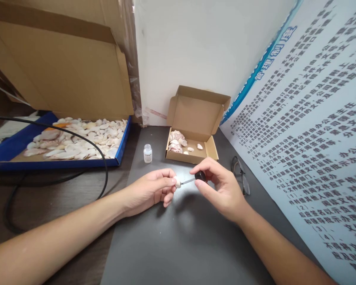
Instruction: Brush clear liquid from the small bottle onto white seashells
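Note:
My left hand (152,190) pinches a small white shell (177,182) between thumb and fingers above the dark table (180,241). My right hand (219,186) grips a black cap with a thin brush (195,178), and the brush tip touches the shell. A small open clear bottle (147,153) stands on the table just beyond my left hand. Behind the hands sits a small open cardboard box (195,126) with a few shells inside.
A blue tray (120,152) with several pale shells lies at the left under a big cardboard flap (62,63). A black cable (102,158) loops beside it. Glasses (240,174) rest right of my right hand. A printed poster (308,138) leans along the right.

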`<state>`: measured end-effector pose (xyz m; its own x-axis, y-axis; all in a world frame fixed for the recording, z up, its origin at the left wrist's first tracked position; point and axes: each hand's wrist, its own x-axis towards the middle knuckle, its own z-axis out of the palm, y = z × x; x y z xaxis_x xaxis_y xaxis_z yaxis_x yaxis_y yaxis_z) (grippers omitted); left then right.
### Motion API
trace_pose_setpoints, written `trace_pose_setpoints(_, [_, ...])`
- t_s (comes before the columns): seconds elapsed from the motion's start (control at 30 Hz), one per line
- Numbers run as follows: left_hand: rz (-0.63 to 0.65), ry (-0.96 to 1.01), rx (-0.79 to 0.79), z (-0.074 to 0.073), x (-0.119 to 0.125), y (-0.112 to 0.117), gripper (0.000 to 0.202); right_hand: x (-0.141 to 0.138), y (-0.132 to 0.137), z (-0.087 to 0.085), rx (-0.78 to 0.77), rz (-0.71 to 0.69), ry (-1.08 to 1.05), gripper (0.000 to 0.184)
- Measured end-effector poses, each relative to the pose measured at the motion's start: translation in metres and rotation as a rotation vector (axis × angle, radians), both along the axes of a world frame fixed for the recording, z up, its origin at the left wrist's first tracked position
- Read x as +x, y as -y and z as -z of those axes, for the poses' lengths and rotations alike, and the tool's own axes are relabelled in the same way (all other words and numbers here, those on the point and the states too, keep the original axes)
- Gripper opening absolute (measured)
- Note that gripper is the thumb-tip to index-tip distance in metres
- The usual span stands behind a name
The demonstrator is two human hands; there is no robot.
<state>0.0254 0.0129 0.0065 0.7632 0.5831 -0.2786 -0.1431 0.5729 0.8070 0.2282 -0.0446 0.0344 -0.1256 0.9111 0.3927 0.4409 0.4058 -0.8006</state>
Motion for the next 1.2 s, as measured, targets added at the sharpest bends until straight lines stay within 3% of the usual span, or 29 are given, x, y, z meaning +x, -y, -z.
trace_pose_setpoints(0.73, [-0.021, -0.1, 0.093, 0.001, 0.006, 0.001, 0.017, 0.004, -0.003, -0.002, 0.037, 0.051, 0.09, 0.012])
trace_pose_setpoints(0.9, [-0.087, -0.296, 0.347, -0.007, 0.009, 0.0, 0.007, 0.008, -0.004, -0.002, 0.02, 0.078, 0.088, 0.01])
trace_pose_setpoints(1.03, [-0.006, -0.403, 0.515, -0.034, 0.009, -0.011, 0.009, 0.011, -0.008, -0.003, -0.02, 0.099, 0.064, 0.011])
trace_pose_setpoints(1.1, [0.049, -0.521, 0.743, -0.055, 0.015, -0.024, 0.011, 0.013, -0.011, -0.002, -0.063, 0.101, 0.053, 0.011])
trace_pose_setpoints(1.17, [0.078, -0.74, 1.048, -0.074, 0.026, -0.042, 0.016, 0.014, -0.014, -0.001, -0.121, 0.081, 0.037, 0.011])
trace_pose_setpoints(1.2, [0.152, -0.873, 1.184, -0.082, 0.033, -0.053, 0.019, 0.014, -0.015, -0.001, -0.147, 0.067, 0.024, 0.011])
